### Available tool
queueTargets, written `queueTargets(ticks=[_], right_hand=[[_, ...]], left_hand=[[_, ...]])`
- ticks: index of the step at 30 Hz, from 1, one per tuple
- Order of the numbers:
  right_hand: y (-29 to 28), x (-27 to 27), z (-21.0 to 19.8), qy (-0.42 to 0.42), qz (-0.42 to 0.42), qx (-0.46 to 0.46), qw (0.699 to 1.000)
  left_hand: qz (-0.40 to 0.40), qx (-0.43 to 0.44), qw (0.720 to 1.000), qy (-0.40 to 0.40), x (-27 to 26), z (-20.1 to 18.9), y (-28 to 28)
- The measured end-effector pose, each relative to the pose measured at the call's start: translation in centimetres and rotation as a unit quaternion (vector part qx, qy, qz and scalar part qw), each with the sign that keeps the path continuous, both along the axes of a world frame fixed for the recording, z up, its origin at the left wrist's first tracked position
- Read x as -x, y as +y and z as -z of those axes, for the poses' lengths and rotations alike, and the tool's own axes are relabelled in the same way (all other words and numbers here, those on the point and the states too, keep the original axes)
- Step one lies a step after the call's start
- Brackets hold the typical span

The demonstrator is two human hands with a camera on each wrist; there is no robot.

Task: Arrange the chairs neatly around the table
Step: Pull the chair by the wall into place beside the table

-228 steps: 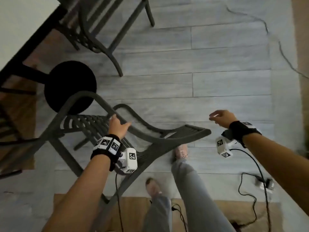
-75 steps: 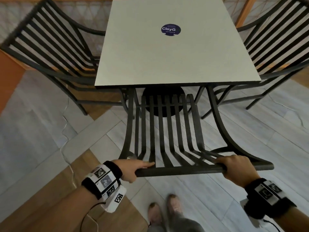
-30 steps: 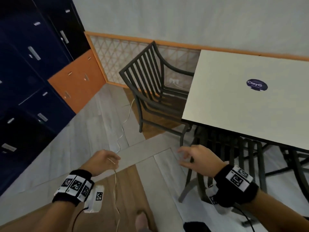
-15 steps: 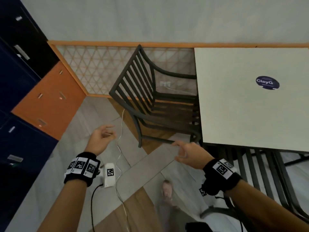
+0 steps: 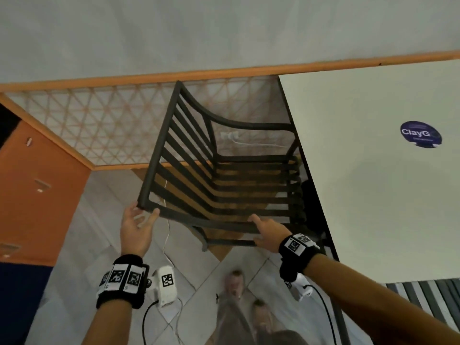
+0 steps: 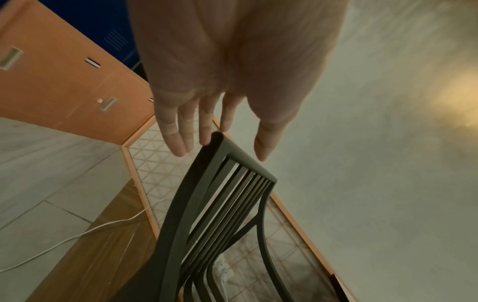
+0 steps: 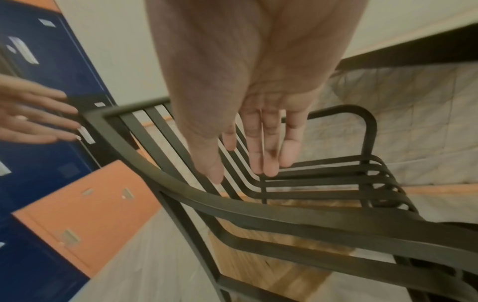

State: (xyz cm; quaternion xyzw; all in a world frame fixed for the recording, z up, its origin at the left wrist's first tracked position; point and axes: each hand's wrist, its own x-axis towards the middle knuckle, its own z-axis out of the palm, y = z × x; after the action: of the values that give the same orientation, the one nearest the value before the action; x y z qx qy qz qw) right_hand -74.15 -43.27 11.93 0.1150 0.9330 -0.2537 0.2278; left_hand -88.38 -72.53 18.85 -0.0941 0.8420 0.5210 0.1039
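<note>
Neither hand grips: the left hand [image 5: 135, 229], fingers spread, reaches the near corner of the dark slatted chair [image 5: 219, 175], the right hand [image 5: 267, 232], fingers straight, its near armrest; the chair stands left of the table [image 5: 373, 195].

Chair [image 5: 219, 185]: dark slatted frame, matt, smooth, metal by look. Table [image 5: 373, 170]: pale top, smooth, matt, with glossy blue round sticker [image 5: 420, 134]. Floor [image 5: 82, 232]: grey wood-grain tiles, low sheen, with warm brown wood-look inlay. Lockers [image 5: 37, 195]: orange and blue, smooth painted finish. Wristbands [image 5: 122, 280]: black cloth, printed paper-like tags.
</note>
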Motion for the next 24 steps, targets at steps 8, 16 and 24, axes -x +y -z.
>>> queueTargets(ticks=[8, 16, 24], right_hand=[[1.2, 4.8, 8.4, -0.085, -0.009, -0.076, 0.993], [2.4, 3.1, 11.9, -0.111, -0.007, -0.039, 0.993], [5.5, 2.1, 12.2, -0.128, -0.010, -0.063, 0.990]], left_hand=[[0.116, 0.071, 0.989, -0.061, 10.7, 2.9, 1.6], [0.149, -0.010, 0.983, -0.110, 9.3, 2.4, 2.3], [0.139, -0.013, 0.984, -0.112, 6.6, 2.7, 4.7]])
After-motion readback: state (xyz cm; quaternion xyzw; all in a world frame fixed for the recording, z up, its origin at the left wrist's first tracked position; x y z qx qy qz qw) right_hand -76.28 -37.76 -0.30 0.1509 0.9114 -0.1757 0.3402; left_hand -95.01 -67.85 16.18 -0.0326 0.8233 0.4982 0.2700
